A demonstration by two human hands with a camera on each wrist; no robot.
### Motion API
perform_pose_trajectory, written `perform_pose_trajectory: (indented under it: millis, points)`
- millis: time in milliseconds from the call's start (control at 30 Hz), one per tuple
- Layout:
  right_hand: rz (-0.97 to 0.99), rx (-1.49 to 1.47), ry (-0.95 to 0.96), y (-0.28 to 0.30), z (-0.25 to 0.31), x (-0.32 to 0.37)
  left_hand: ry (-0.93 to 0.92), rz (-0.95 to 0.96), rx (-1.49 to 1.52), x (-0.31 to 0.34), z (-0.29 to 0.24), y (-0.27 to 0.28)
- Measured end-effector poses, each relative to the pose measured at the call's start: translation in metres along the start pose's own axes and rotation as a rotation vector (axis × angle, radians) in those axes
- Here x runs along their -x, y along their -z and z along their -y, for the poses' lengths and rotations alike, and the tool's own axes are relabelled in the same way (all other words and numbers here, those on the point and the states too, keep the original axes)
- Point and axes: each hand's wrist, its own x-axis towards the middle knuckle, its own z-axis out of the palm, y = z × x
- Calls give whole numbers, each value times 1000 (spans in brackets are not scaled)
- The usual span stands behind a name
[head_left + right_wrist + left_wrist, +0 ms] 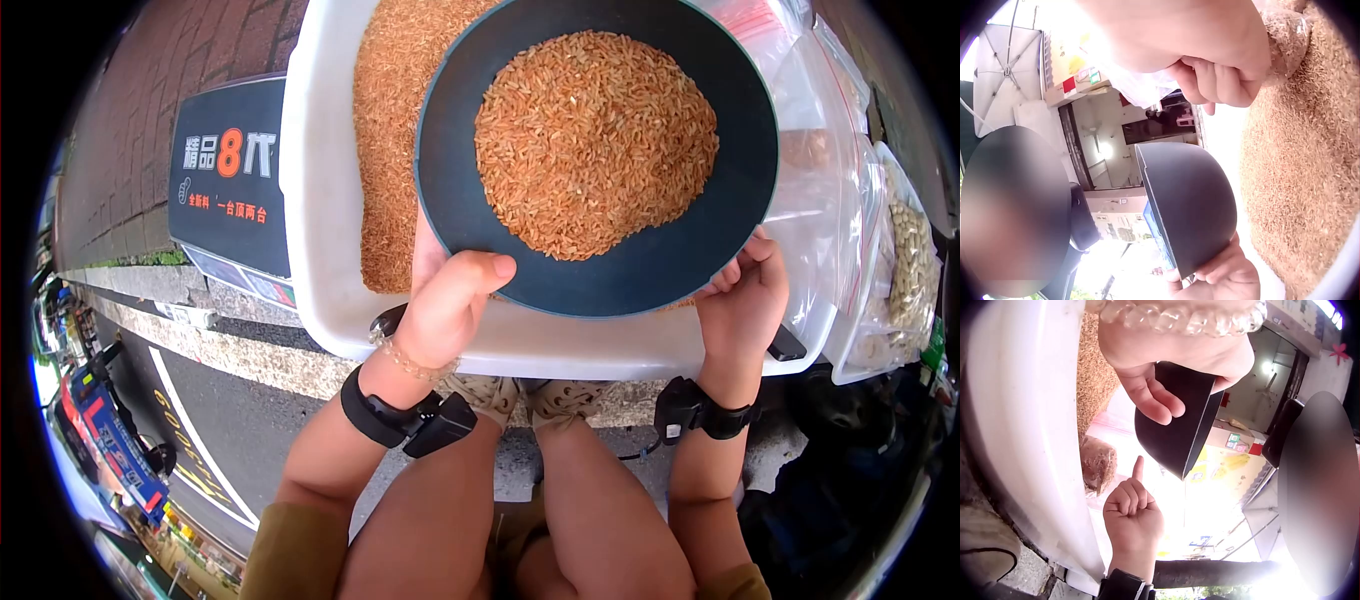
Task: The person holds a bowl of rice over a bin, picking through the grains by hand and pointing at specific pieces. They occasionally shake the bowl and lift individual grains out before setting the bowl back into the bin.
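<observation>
Nearest here, the left hand (442, 312), its grip closed on the dark bowl (590, 287), thumb over the rim, fingers underneath; the right hand (742, 318) sits near the opposite side, mostly curled, index finger out, holding nothing, apart from the bowl; so the bowl, round and mouth up with reddish grain (598, 140), lies ahead and rightward of that left grip; beneath, the white tub (318, 190) with more grain.
</observation>
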Motion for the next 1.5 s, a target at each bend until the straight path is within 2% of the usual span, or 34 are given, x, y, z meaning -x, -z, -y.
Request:
perform_pose_trajectory:
  millis: [67, 133, 233, 267, 500, 567, 600, 633, 700, 733, 767, 833, 900, 967, 1067, 1200, 1233, 1333, 1400, 1500]
  points:
    - [43, -58, -40, 4, 1, -3, 7, -7, -66, -1, -1, -2]
    - [231, -207, -82, 10, 0, -6, 10, -30, -119, -2, 0, -1]
    - [146, -239, -108, 5, 3, -6, 21, -71, -144, -6, 0, -8]
    - [186, -273, -105, 8, 3, -8, 66, 13, -155, -8, -3, -6]
    - [225, -519, -218, 16, 6, -11, 33, -122, -193, -9, 2, -11]
    - [265, -649, -324, 18, 6, -6, 33, -138, -166, -9, 2, -7]
    - [-13, -474, -331, 0, 15, 2, 21, -134, -155, -9, 3, -6]
    - [-26, -467, -310, 5, 15, 6, 23, -156, -145, -9, 4, -3]
    - [339, -520, -340, 16, 21, 15, 35, -104, -148, -9, 4, -1]
    - [185, -412, -329, 9, 34, 28, 47, -87, -133, -9, 4, -2]
    - [219, -406, -323, 14, 46, 36, 43, -116, -112, -8, 3, -3]
    - [293, -255, -195, 30, 74, 48, 42, -141, -88, -8, 3, -1]
    - [132, 23, 59, 48, 101, 54, 50, -148, -140, -8, 3, 2]
    - [-118, 131, 216, 73, 120, 48, 45, -159, -144, -8, 3, -1]
    - [-202, 293, 130, 105, 132, 31, 66, -145, -141, -8, 3, 1]
    - [-302, 927, -137, 112, 130, 22, 55, -164, -149, -10, 4, 2]
    - [-247, 1081, -103, 114, 125, 18, 50, -191, -168, -10, 4, 1]
    - [-251, 1200, -129, 123, 116, 11, 57, -194, -149, -10, 4, -1]
    - [-288, 1404, -87, 132, 112, 6, 57, -185, -150, -11, 5, 4]
    - [-236, 1491, -48, 132, 112, 1, 52, -161, -147, -12, 6, 6]
